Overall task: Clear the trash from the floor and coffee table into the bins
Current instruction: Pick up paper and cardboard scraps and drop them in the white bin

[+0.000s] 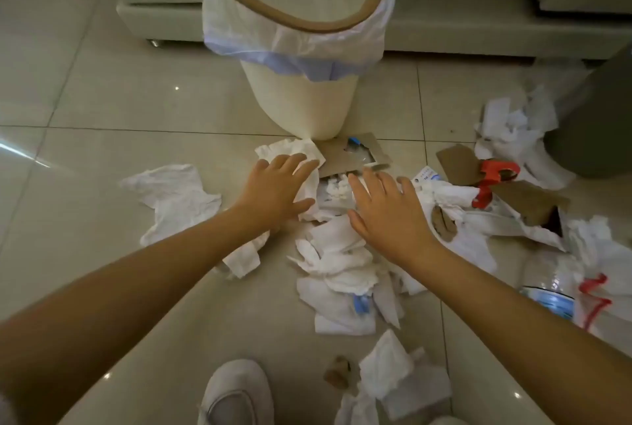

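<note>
Both hands reach down over a heap of crumpled white tissues (338,253) on the tiled floor (102,157). The left hand (277,185) lies flat with its fingers spread and straight, the fingertips resting on a tissue at the far edge of the heap; it grips nothing. The right hand (386,209) is spread the same way just beside it, palm down over the middle of the heap, fingers apart and holding nothing — whether it touches the paper or hovers just above it I cannot tell.

Straight ahead stands a cream bin (301,96) with a brown rim and a white bag folded over its top, its base touching the far edge of the mess. A torn piece of cardboard (345,157) lies at the foot of the bin, just beyond the fingertips. One loose tissue (174,199) lies apart on the left. To the right are more brown cardboard (526,199), a red plastic piece (492,178) and a clear plastic bottle (550,287) with a blue label, all mixed in with more tissue. A second, darker bin (595,123) stands at the right edge. A pale shoe (236,394) shows at the bottom — near it, a few more tissues.
</note>
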Motion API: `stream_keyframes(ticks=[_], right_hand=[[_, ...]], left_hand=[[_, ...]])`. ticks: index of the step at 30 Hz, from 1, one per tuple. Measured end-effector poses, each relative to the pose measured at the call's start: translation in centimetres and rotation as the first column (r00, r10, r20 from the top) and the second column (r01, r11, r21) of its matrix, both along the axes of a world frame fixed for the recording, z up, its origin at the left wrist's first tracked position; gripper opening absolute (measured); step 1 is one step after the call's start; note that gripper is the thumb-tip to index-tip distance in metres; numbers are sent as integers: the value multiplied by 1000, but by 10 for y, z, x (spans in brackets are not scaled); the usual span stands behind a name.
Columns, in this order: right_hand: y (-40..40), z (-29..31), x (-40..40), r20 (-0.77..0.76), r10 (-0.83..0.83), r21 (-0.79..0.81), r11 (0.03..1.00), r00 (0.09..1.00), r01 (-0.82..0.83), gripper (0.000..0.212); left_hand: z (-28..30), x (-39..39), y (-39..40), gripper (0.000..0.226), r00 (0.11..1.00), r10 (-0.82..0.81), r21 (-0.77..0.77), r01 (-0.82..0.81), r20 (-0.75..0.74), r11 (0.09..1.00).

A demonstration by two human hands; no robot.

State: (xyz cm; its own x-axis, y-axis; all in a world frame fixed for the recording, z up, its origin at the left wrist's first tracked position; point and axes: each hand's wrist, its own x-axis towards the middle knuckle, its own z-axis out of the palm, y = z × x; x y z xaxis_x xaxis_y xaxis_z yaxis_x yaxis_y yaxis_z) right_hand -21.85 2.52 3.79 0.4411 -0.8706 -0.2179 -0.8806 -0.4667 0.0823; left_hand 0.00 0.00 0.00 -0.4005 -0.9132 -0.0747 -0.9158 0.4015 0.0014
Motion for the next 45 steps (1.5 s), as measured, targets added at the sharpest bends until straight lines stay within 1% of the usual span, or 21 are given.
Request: stream_keyframes(ticks=[1,5,8,10,13,15,17,20,23,25,28,31,33,39,42,45], right_hand=[[0,0,2,-10,9,-17,1000,1000,-9,56],[5,1,7,52,59,-125,991,997,-52,52],[9,-5,12,98,61,-153,987,993,-46,52],[12,-11,12,96,53,-138,990,994,-39,51],[14,-17,10,77,47,-131,991,996,-37,49],[12,-20,8,71,34,-113,993,997,-26,51],[6,-24,7,70,14,-55,998,997,-10,55],[-10,-34,7,66,-24,56,998,997,21,63],[-30,-43,10,98,-37,101,994,995,27,74],[-44,-48,16,114,-31,141,990,993,15,83],[-58,-58,23,109,-29,196,981,994,7,97],[-63,-70,33,56,-3,235,972,998,-10,108],[-64,-76,40,28,29,234,972,999,-35,105],[-69,-82,54,-15,63,185,981,998,-59,80],[-70,-78,55,-63,122,139,984,991,-112,61],[-70,-66,57,-132,143,36,990,981,-140,40]], left_hand=[[-3,0,-3,72,999,30,29,-30,20,999],[-16,1,-15,84,986,138,130,-149,91,980],[-22,2,-27,88,987,150,170,-158,58,973],[-24,1,-32,80,990,123,184,-133,64,974],[-23,-2,-30,59,991,113,241,-129,79,962],[-21,-5,-22,45,990,122,249,-136,69,959],[-18,-5,-16,34,993,100,200,-109,55,974],[-3,0,-3,30,1000,-16,54,16,8,998],[9,12,11,40,988,-128,-143,116,-82,983],[12,22,17,48,983,-161,-223,138,-88,965],[15,36,21,55,986,-146,-250,122,-79,960],[14,46,22,62,987,-153,-246,135,-53,960],[12,50,22,62,983,-177,-256,158,-53,954],[6,59,24,69,983,-173,-243,155,-57,958],[6,62,25,72,985,-166,-221,151,-52,963],[9,64,26,73,983,-174,-208,158,-60,965]])
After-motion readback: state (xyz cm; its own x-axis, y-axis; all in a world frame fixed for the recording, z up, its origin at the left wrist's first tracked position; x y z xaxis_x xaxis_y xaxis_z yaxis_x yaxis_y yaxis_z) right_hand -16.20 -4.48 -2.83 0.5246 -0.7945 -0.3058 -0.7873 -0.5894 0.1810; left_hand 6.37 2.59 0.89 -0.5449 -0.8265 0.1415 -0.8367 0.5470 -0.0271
